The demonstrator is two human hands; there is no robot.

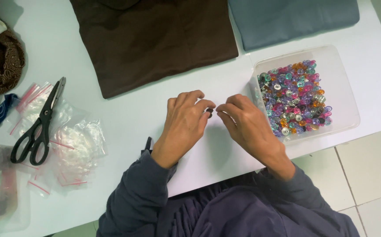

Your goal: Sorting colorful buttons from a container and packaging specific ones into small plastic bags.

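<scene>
Dark bead (210,111), tiny, sits pinched in the left hand (185,125) fingertips at mid-table; the right hand (246,125) fingertips close beside it, holding unclear. A loose pinch could drop it, or the right wrist could nudge the clear tub (344,87) of coloured beads (295,97).

Bright, even daylight, soft and diffuse. White table (124,109) near blown out, slight bluish cast. Faint shadows under left hand (184,125) and right hand (247,127), falling near side. Small glints on beads in clear plastic box (346,94). Focus sharp at centre; left edge softer, mild wide-angle stretch.
</scene>
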